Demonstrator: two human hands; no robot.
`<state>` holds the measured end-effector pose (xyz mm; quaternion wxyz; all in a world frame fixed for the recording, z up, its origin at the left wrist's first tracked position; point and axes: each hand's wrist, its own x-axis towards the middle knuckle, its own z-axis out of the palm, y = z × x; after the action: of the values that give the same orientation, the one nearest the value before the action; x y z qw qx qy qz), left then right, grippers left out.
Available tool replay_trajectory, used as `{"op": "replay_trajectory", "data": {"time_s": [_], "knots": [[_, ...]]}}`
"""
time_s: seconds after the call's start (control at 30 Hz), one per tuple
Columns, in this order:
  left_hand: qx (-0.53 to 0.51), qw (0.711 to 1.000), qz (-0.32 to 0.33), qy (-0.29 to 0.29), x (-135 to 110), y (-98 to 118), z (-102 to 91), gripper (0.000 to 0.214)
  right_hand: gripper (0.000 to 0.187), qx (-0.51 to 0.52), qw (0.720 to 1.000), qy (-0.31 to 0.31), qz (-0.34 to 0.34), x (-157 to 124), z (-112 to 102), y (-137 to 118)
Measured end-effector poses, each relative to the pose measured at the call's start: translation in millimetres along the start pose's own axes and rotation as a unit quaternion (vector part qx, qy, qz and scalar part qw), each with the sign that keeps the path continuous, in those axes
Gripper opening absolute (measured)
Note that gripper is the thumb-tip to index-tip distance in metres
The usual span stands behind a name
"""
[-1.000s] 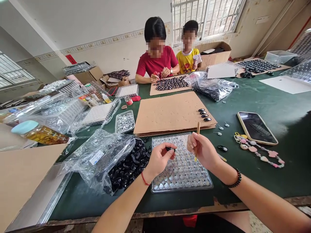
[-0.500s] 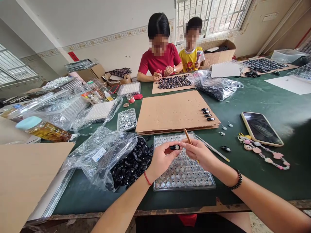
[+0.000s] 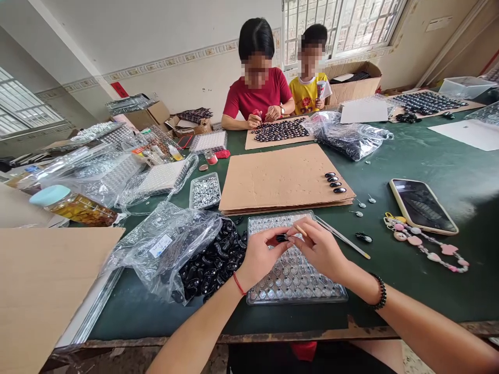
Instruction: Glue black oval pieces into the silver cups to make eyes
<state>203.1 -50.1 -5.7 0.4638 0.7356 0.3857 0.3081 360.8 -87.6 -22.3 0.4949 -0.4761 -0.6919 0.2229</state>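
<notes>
Over a clear tray of small round discs (image 3: 296, 295), my left hand (image 3: 257, 259) pinches a glossy black oval piece (image 3: 280, 238). My right hand (image 3: 322, 252) grips a thin wooden stick (image 3: 299, 229), its fingertips touching the end of that piece. Fingers hide much of the stick and its lower end. A heap of similar black pieces (image 3: 210, 267) spills from a clear plastic bag (image 3: 156, 228) left of the tray. Several finished-looking black pieces (image 3: 332, 182) stand in a row on the stacked cardboard sheets (image 3: 273, 182) beyond my hands.
White-tipped tweezers or sticks (image 3: 345, 239) lie right of the tray, near a loose black piece (image 3: 364, 237) and a phone (image 3: 423, 205) with a beaded strap. A tub of small discs (image 3: 205, 190) and a lidded bottle (image 3: 74, 205) stand left. A person (image 3: 257, 98) works opposite.
My right hand has rolled over and closed in on the black piece, and the stick has tilted from upright to lying low. The view has shifted slightly.
</notes>
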Motion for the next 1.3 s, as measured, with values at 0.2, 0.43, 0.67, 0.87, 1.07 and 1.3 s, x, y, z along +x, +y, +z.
{"op": "replay_trajectory", "data": {"time_s": [0.2, 0.43, 0.67, 0.87, 1.07, 1.3], "knots": [[-0.005, 1.0, 0.013, 0.003, -0.5, -2.4, 2.5, 0.034, 0.009, 0.004, 0.998, -0.049, 0.026, 3.4, -3.6, 4.4], [-0.047, 0.999, -0.01, 0.025, -1.0, -1.5, 4.2, 0.031, 0.012, 0.025, 0.995, -0.048, 0.08, -2.0, -1.4, 8.2], [-0.106, 0.992, -0.065, 0.022, 0.4, -2.5, 4.6, 0.028, 0.011, -0.013, 0.998, -0.046, 0.034, 2.0, -6.0, -1.2], [-0.135, 0.987, -0.072, 0.046, -2.8, -1.9, 7.0, 0.028, 0.008, -0.005, 1.0, -0.006, -0.006, 0.7, -5.6, -0.3], [-0.116, 0.991, -0.053, 0.046, -3.0, -3.7, 6.7, 0.026, 0.009, 0.01, 1.0, -0.021, -0.015, 1.2, -6.5, 2.9], [-0.095, 0.994, -0.042, 0.028, -2.0, -5.3, 4.6, 0.024, 0.013, 0.015, 0.998, -0.053, -0.044, 3.6, -11.3, 4.5]]}}
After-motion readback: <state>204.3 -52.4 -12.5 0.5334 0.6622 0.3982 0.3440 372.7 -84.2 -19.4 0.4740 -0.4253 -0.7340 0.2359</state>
